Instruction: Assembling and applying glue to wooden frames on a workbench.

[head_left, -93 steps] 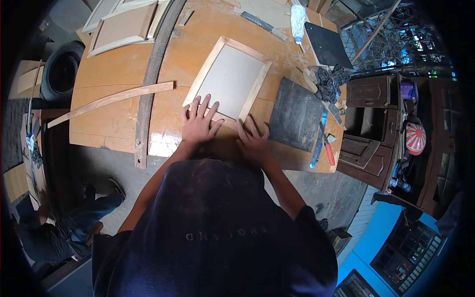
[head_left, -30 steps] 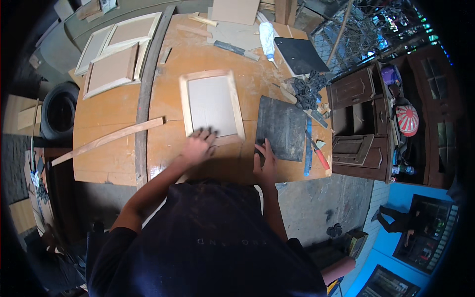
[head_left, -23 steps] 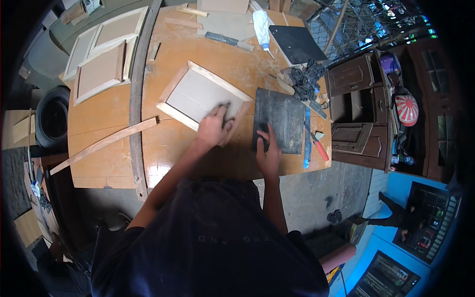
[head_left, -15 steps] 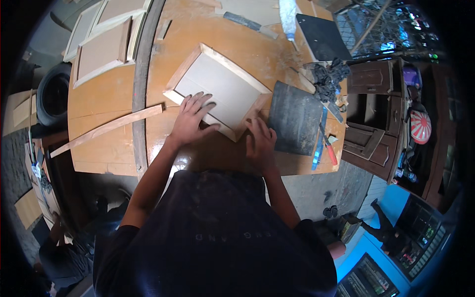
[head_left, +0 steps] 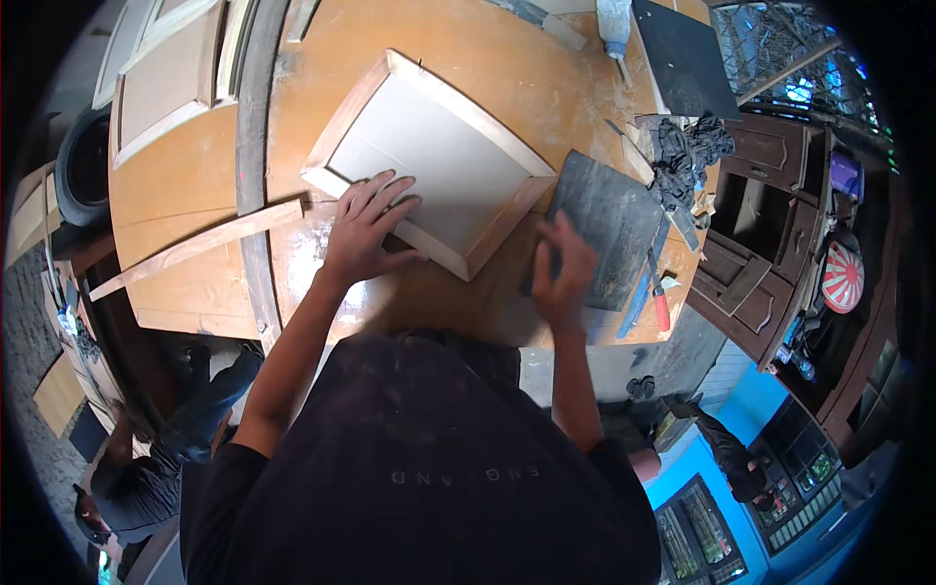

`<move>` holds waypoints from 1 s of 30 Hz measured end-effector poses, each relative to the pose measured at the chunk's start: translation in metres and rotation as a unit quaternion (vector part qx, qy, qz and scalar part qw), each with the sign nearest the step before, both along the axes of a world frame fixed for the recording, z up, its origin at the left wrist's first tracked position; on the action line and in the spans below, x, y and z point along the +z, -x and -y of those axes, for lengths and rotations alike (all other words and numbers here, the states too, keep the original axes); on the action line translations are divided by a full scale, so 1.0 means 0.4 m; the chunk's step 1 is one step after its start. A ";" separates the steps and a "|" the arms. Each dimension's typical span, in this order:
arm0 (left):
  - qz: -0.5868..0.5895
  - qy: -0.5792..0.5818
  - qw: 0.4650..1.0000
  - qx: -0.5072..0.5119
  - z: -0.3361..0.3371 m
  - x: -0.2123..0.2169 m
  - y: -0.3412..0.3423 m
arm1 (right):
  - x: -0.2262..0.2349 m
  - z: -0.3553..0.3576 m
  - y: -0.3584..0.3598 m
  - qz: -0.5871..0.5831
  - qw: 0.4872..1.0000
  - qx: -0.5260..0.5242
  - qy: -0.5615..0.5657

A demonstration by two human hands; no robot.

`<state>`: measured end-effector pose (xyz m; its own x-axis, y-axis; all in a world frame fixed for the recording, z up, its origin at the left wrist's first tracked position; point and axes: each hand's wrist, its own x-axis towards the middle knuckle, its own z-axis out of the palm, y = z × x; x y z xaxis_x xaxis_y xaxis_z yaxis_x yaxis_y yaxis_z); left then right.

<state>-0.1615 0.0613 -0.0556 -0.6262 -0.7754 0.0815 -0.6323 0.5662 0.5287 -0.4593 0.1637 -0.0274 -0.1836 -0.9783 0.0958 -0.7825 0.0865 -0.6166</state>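
Note:
A wooden frame with a pale flat panel (head_left: pixel 429 156) lies turned at an angle on the orange-brown table. My left hand (head_left: pixel 370 229) rests on its near left edge, fingers spread over the wooden rail and the panel. My right hand (head_left: pixel 565 273) is off the frame, to the right of its near corner. Its fingers are loosely bent and apart, slightly blurred, with nothing visible in them. Close beside that hand lies a dark sandpaper-like sheet (head_left: pixel 614 219), partly covered by it.
Framed panels (head_left: pixel 171 83) are stacked at the far left. A thin wood strip (head_left: pixel 200 246) crosses a dark beam (head_left: pixel 253 127). To the right are a red-handled tool (head_left: pixel 662 307), a crumpled black cloth (head_left: pixel 682 156) and a bottle (head_left: pixel 614 27). A person (head_left: pixel 136 487) sits at lower left.
My right hand has come off the frame's right side and moved right, over the dark sheet's edge. My left hand stays on the frame. The whole view has shifted a little.

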 end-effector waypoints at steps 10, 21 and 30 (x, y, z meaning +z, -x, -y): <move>0.019 -0.004 1.000 0.000 -0.010 -0.003 0.013 | -0.106 0.493 0.250 -0.108 0.941 -0.246 0.207; 0.022 0.019 1.000 0.002 -0.001 -0.001 0.020 | -0.130 0.564 0.300 -0.074 0.963 -0.195 0.169; 0.014 0.037 0.999 0.021 -0.039 -0.017 0.058 | -0.057 0.354 0.215 0.053 0.956 -0.213 0.196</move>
<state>-0.1845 0.0771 -0.0624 -0.5957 -0.7939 0.1217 -0.6708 0.5751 0.4683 -0.5452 0.0220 -0.0503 -0.5871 -0.7051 0.3977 -0.6586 0.1303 -0.7411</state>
